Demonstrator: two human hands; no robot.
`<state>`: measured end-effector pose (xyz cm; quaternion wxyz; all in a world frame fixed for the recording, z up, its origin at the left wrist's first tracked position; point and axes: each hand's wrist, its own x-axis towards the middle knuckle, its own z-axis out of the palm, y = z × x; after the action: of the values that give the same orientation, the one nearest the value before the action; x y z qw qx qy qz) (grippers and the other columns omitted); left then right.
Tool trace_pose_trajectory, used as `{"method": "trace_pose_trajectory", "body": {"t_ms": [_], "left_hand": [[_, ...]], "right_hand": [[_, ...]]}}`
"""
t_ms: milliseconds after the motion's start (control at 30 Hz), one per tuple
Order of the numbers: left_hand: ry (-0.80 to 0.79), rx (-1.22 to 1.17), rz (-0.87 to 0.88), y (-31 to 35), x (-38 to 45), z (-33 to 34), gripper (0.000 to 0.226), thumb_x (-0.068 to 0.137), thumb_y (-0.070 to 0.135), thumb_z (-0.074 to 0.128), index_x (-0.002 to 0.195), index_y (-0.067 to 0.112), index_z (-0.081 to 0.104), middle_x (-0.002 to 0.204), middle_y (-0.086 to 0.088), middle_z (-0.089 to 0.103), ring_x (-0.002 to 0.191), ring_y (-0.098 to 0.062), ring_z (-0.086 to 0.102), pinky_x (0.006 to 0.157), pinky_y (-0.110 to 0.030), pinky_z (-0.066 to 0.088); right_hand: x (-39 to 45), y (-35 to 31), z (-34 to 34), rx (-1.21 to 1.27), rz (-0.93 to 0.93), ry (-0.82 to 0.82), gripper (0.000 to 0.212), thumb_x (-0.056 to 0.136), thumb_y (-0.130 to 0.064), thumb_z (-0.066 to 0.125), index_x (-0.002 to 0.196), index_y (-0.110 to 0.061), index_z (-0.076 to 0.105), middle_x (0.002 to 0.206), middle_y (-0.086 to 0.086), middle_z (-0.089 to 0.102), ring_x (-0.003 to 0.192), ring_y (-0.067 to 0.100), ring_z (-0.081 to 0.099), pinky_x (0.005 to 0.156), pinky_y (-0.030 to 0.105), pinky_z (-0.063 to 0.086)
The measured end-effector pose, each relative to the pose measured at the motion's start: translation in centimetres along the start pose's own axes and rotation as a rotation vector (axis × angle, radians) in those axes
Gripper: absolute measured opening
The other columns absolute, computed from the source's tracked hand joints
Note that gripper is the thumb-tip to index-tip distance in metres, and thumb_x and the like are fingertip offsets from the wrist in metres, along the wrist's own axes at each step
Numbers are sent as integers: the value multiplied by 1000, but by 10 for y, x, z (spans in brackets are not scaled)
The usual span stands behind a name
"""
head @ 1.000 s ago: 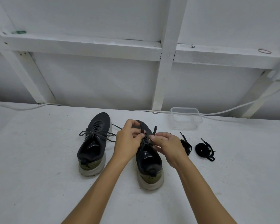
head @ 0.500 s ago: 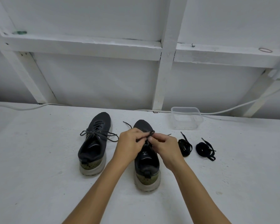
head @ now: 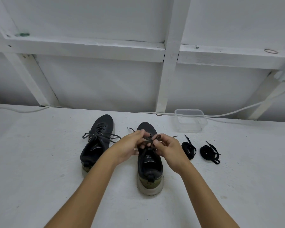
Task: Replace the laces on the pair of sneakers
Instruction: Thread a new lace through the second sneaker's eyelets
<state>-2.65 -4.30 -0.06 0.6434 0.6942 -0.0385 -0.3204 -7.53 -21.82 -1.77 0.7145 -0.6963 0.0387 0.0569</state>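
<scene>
Two dark sneakers with olive heels stand side by side on the white surface, toes pointing away. The left sneaker [head: 96,142] has its lace tied in a bow. Over the right sneaker [head: 149,165] my left hand [head: 130,148] and my right hand [head: 169,149] meet, both pinching its dark lace [head: 148,140] at the top eyelets. Loose lace ends stick out to either side of the hands. Two coiled black laces [head: 188,148] [head: 209,152] lie to the right of that shoe.
A clear plastic container [head: 190,120] stands behind the coiled laces near the wall. A white cable [head: 229,113] runs along the back edge of the surface. White wooden framing rises behind.
My hands have dropped closer to the right sneaker's tongue and drawn together. The lace ends that stood up between them now lie out to the sides.
</scene>
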Motion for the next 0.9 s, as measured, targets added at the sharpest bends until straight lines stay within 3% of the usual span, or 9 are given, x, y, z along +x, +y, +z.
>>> {"method": "trace_pose_trajectory", "body": {"t_ms": [133, 233, 300, 367, 433, 500, 633, 800, 900], "left_hand": [[-38, 153, 57, -2, 0, 0, 15, 93, 23, 69, 108, 23, 66, 90, 14, 73, 82, 3, 65, 71, -18, 46], [204, 497, 241, -4, 2, 6, 16, 86, 19, 75, 97, 28, 67, 87, 11, 71, 81, -2, 66, 73, -16, 48], [349, 788, 380, -4, 2, 16, 13, 86, 20, 67, 94, 29, 62, 83, 11, 67, 75, -5, 60, 71, -25, 50], [400, 895, 438, -7, 2, 25, 13, 91, 16, 58, 96, 28, 53, 86, 6, 65, 76, -14, 58, 71, -33, 51], [383, 797, 420, -9, 2, 27, 16, 94, 12, 56, 97, 28, 53, 91, 6, 67, 81, -13, 61, 72, -27, 52], [343, 572, 347, -8, 1, 23, 17, 92, 9, 62, 95, 26, 62, 92, 9, 71, 85, -6, 66, 73, -15, 50], [195, 133, 183, 2, -4, 7, 15, 92, 11, 69, 95, 25, 74, 91, 14, 76, 85, 7, 67, 66, -5, 47], [304, 98, 117, 3, -2, -5, 13, 90, 15, 73, 99, 23, 76, 95, 12, 74, 76, 16, 64, 61, -4, 44], [420, 245, 132, 1, -3, -17, 16, 89, 12, 71, 96, 25, 76, 87, 10, 74, 73, 11, 64, 58, 1, 39]], "right_hand": [[1, 2, -3, -46, -31, 16, 15, 98, -6, 62, 95, -14, 75, 88, 13, 73, 77, 15, 64, 71, 27, 54], [2, 3, -4, 2, -25, 36, 14, 96, -3, 64, 98, -12, 75, 89, 4, 74, 78, 12, 69, 71, 22, 55], [1, 3, -3, 12, -44, 40, 19, 96, -2, 65, 95, -17, 76, 89, 1, 74, 78, 11, 70, 70, 21, 55], [-1, 2, -2, -9, -77, 48, 25, 95, -2, 66, 90, -24, 76, 90, 2, 74, 77, 10, 69, 68, 20, 54], [-2, 2, -1, -52, -103, 60, 29, 95, -3, 66, 89, -29, 76, 88, 0, 75, 76, 7, 68, 67, 18, 52], [-3, 3, -2, -87, -117, 62, 31, 95, -5, 66, 88, -33, 75, 89, -2, 76, 78, 7, 69, 69, 20, 53], [-2, 4, -4, -122, -123, 66, 24, 95, -13, 68, 91, -36, 74, 95, -5, 76, 88, 9, 71, 74, 25, 58], [-3, 8, -4, -202, -159, 85, 18, 93, -20, 70, 88, -36, 75, 96, -13, 73, 92, 2, 65, 80, 12, 50], [-7, 16, -12, -113, -52, 156, 14, 94, -20, 70, 83, -28, 75, 93, -11, 73, 89, 1, 65, 80, 18, 47]]}}
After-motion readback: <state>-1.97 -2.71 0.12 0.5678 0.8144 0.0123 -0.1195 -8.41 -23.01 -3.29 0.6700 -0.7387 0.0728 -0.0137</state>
